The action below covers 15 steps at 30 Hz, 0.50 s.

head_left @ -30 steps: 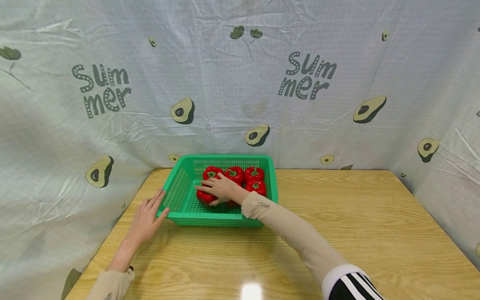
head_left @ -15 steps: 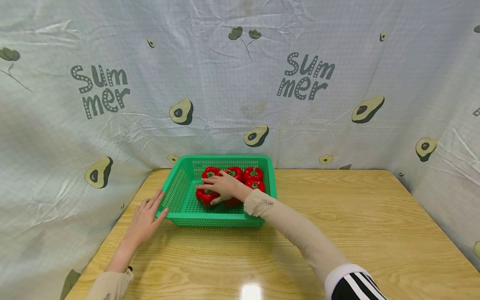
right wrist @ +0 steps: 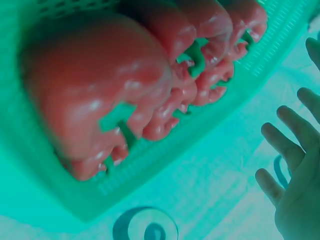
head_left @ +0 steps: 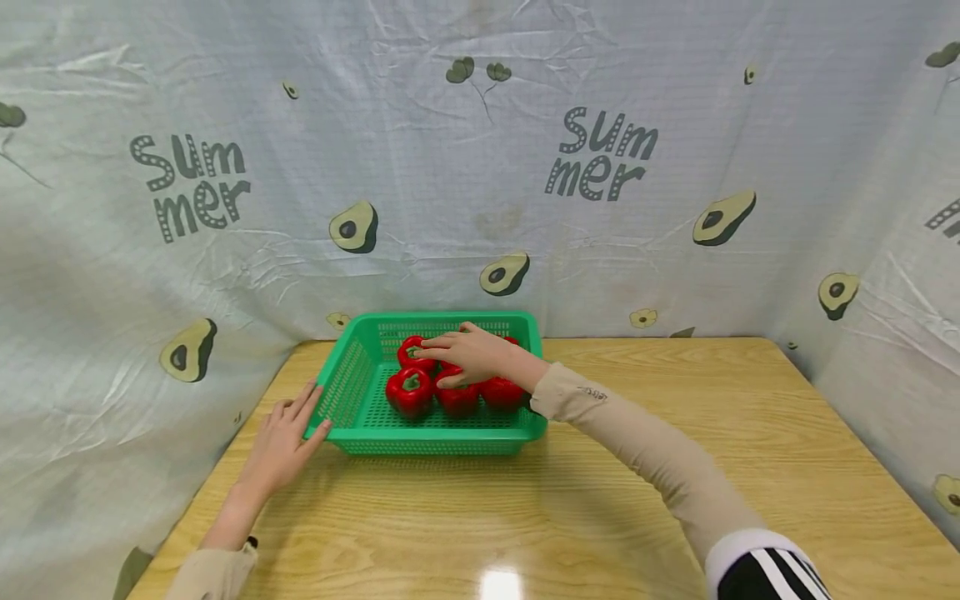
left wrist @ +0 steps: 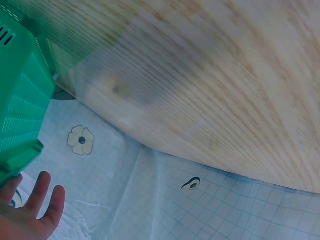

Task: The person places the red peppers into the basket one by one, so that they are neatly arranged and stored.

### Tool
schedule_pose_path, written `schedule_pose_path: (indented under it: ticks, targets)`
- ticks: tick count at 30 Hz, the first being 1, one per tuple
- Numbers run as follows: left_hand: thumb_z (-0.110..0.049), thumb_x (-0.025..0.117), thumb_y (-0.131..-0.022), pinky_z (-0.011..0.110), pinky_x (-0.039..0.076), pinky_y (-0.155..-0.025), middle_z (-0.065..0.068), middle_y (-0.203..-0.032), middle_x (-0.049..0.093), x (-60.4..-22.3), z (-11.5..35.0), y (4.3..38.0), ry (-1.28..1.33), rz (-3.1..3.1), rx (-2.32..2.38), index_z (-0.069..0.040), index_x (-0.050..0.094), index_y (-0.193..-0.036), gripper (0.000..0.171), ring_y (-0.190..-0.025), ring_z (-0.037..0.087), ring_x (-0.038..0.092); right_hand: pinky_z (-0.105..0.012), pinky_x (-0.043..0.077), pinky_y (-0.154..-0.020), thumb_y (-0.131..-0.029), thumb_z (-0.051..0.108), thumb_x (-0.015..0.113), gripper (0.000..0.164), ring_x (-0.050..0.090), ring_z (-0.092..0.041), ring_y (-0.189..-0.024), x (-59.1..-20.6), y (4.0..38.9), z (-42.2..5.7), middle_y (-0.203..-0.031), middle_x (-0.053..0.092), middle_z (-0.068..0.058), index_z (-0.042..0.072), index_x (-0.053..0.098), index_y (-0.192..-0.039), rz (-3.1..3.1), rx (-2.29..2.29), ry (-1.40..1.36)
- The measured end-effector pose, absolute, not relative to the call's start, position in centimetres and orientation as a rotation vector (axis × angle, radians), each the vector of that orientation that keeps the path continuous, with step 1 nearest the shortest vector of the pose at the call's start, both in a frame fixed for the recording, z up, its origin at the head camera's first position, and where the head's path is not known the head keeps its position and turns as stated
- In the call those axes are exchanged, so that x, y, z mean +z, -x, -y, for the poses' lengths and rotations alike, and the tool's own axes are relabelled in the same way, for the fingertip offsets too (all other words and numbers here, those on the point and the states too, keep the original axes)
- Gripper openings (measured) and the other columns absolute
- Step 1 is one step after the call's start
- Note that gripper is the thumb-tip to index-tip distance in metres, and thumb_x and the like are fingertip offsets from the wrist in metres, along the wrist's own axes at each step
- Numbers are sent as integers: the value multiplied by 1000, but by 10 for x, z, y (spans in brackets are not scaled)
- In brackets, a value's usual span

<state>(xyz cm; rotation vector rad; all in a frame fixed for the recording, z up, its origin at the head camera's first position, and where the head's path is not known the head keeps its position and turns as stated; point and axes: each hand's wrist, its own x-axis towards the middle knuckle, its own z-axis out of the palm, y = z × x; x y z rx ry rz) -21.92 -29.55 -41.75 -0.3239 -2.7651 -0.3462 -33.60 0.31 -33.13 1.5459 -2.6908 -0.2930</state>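
Several red bell peppers with green stems, among them a front-left bell pepper (head_left: 410, 393), stand in a green plastic basket (head_left: 427, 434). My right hand (head_left: 474, 354) hovers over them with its fingers spread, covering part of the back row in the head view. In the right wrist view the right hand (right wrist: 300, 160) shows apart from the bell peppers (right wrist: 100, 85), its fingers straight and holding nothing. At the basket's left rim lies my left hand (head_left: 279, 446), fingers extended along the outside. The left wrist view catches the left hand's fingers (left wrist: 37, 195) just below the basket's rim (left wrist: 20, 160).
The basket stands near the back of a wooden table (head_left: 675, 433). A pale cloth (head_left: 420, 150) printed with avocados and lettering hangs behind it and along both sides. The basket's left part shows bare mesh floor.
My right hand has lifted and drawn back to the right, uncovering the front-left bell pepper. The left hand keeps its place at the rim. The head view has shifted slightly.
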Motion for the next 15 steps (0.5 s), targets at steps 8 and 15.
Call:
schedule_pose_path:
  ticks: [8, 15]
  targets:
    - [-35, 45, -92, 57, 31, -85, 21, -139, 34, -416, 298, 217, 334, 2730, -331, -1, 34, -137, 58, -112, 40, 38, -45, 25, -104, -91, 44, 44, 57, 35, -15, -130, -325, 324, -37, -144, 34, 0, 21, 30, -141, 2622, -155, -1578]
    - [-31, 45, -92, 54, 33, -81, 21, -129, 45, -414, 291, 209, 320, 2627, -299, 1, 46, -128, 48, -108, 38, 40, -43, 29, -101, -91, 40, 45, 53, 40, -18, -126, -330, 305, -69, -140, 40, -1, 18, 36, -138, 2520, -77, -1582]
